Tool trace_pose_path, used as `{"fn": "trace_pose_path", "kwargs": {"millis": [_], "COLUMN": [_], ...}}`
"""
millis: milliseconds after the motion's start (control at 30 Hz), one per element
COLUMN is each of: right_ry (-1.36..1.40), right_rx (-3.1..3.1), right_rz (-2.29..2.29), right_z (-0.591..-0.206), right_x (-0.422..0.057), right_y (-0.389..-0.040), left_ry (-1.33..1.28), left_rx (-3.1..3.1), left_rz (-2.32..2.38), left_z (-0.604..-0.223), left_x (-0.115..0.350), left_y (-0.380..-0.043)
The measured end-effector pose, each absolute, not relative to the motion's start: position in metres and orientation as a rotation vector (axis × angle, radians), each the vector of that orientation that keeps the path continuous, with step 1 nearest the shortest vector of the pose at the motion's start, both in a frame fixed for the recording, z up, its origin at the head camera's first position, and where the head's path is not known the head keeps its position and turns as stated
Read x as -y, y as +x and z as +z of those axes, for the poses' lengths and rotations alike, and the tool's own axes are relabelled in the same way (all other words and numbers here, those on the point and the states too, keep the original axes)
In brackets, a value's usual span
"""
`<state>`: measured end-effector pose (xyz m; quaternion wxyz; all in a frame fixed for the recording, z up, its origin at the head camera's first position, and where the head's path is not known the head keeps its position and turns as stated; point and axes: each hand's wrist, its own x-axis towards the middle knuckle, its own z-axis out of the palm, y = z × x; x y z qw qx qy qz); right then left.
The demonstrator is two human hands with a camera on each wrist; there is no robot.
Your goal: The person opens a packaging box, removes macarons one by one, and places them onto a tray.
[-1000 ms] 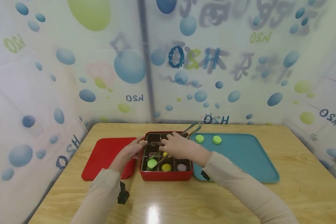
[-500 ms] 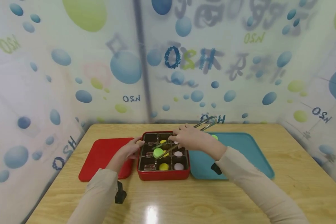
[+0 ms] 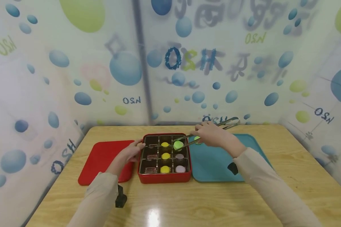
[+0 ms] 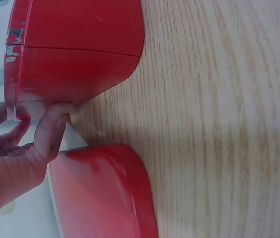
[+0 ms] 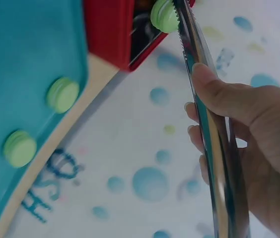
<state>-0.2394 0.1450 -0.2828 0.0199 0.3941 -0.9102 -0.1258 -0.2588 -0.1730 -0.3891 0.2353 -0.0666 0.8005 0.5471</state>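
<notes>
My right hand (image 3: 213,134) grips metal tongs (image 5: 220,173), thumb on one arm and fingers on the other. Between the tong tips is a green macaron (image 3: 178,145), at the back right compartment of a red box (image 3: 164,179); whether it touches the bottom I cannot tell. Yellow macarons (image 3: 165,169) fill the box's middle column. Lilac macarons (image 3: 180,169) sit in the right column's front and middle compartments. The left column shows its dark ribbed bottom. My left hand (image 3: 128,153) holds the box's left side, its thumb against the outer wall in the left wrist view.
A blue tray (image 3: 218,164) lies right of the box, with two green macarons (image 5: 63,95) near its back edge. To the left is a red lid-like tray (image 3: 103,157). All stand on a wooden table (image 3: 210,205) before a patterned wall.
The tongs lifted the green macaron out of the front left compartment and carried it back and right across the box. My left hand stayed on the box. The head view turned slightly right.
</notes>
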Motion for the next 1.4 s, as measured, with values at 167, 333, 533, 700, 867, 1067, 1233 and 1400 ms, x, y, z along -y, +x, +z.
{"fn": "trace_pose_path", "kwargs": {"millis": [167, 333, 533, 700, 867, 1067, 1233, 1400], "right_ry": [1.144, 1.053, 0.999, 0.923, 0.828, 0.736, 0.693, 0.632], "right_rx": [2.923, 2.980, 2.974, 3.033, 3.091, 3.123, 3.163, 3.237], "right_rz": [-0.228, -0.159, -0.219, -0.308, -0.259, -0.249, -0.296, -0.324], "right_z": [-0.292, -0.292, -0.293, -0.299, -0.305, -0.311, -0.313, -0.312], "right_x": [-0.168, -0.185, -0.202, -0.220, -0.245, -0.272, -0.287, -0.297], "right_y": [-0.251, -0.251, -0.254, -0.257, -0.260, -0.261, -0.261, -0.260], "left_ry": [-0.192, -0.192, -0.195, -0.191, -0.191, -0.182, -0.185, -0.193], "left_rx": [-2.192, -2.187, -2.186, -2.187, -2.186, -2.181, -2.174, -2.181], "left_rz": [1.503, 1.505, 1.507, 1.503, 1.501, 1.509, 1.524, 1.517], "left_z": [-0.392, -0.392, -0.390, -0.391, -0.392, -0.392, -0.392, -0.391], "left_x": [0.174, 0.173, 0.176, 0.175, 0.174, 0.172, 0.172, 0.172], "left_y": [-0.260, -0.261, -0.260, -0.260, -0.261, -0.261, -0.260, -0.260]}}
